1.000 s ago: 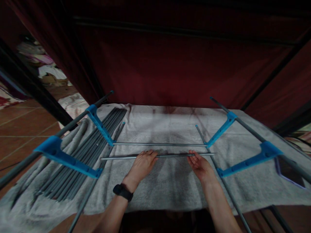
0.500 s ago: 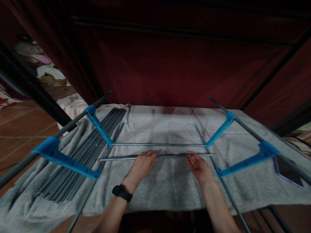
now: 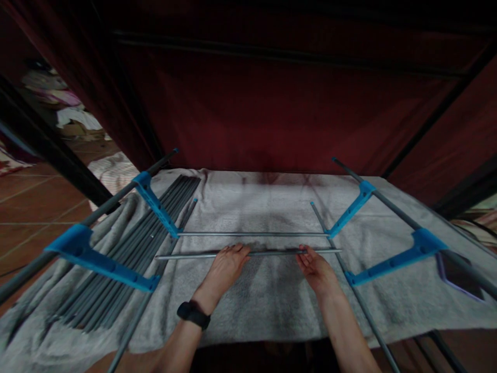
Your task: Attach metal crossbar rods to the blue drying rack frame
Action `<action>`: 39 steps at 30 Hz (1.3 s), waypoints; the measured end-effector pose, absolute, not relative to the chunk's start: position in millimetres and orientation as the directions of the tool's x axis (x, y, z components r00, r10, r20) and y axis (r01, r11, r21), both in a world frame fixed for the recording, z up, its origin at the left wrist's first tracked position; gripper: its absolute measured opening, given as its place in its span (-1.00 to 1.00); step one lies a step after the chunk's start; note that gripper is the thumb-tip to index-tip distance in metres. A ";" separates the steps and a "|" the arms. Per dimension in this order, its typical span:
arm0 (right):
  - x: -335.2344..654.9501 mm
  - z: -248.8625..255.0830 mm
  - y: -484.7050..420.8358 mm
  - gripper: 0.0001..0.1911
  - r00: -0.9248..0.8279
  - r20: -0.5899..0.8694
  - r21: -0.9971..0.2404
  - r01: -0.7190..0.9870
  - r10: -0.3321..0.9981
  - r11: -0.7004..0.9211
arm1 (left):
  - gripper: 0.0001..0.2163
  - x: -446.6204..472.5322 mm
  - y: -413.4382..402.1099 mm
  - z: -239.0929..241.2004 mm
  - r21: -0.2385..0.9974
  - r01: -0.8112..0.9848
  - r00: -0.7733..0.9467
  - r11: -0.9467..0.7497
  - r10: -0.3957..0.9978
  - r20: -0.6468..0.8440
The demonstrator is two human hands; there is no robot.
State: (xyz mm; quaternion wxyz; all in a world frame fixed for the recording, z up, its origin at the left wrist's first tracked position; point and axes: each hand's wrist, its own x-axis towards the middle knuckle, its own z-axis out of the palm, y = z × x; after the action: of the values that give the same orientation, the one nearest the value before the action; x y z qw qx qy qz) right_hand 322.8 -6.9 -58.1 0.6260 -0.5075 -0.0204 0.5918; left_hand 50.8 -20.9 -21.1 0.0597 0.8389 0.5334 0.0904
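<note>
A thin grey metal rod (image 3: pixel 272 253) lies crosswise over the white towel (image 3: pixel 272 295). My left hand (image 3: pixel 225 267), with a black watch on its wrist, rests palm down with its fingertips on the rod. My right hand (image 3: pixel 315 268) lies palm up under the rod, fingers curled round it. Just beyond, a second rod (image 3: pixel 252 234) is fitted between two blue plastic brackets, the left bracket (image 3: pixel 155 204) and the right bracket (image 3: pixel 349 210). Nearer blue brackets (image 3: pixel 97 254) (image 3: pixel 392 261) sit on the long grey side tubes.
A bundle of several grey rods (image 3: pixel 128 259) lies on the towel at the left. A dark phone (image 3: pixel 460 274) lies at the right edge. Dark red fabric walls (image 3: pixel 272 103) stand behind. Tiled floor (image 3: pixel 31 207) shows at the left.
The rod in my hands has slid slightly to the left; both hands stay on it.
</note>
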 end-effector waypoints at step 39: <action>289.5 -1.9 -50.2 -0.71 -0.155 -0.452 -0.781 -0.407 0.879 -0.473 | -0.76 45.5 -20.6 -12.0 0.280 0.905 0.315 -0.320 0.947 0.065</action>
State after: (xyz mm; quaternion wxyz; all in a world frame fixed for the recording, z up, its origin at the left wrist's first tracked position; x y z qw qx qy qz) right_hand 289.5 -50.2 -1.9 0.4480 -0.4710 -0.2502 0.7175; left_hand 45.5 -20.6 -12.0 0.0959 0.8052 0.5750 0.1088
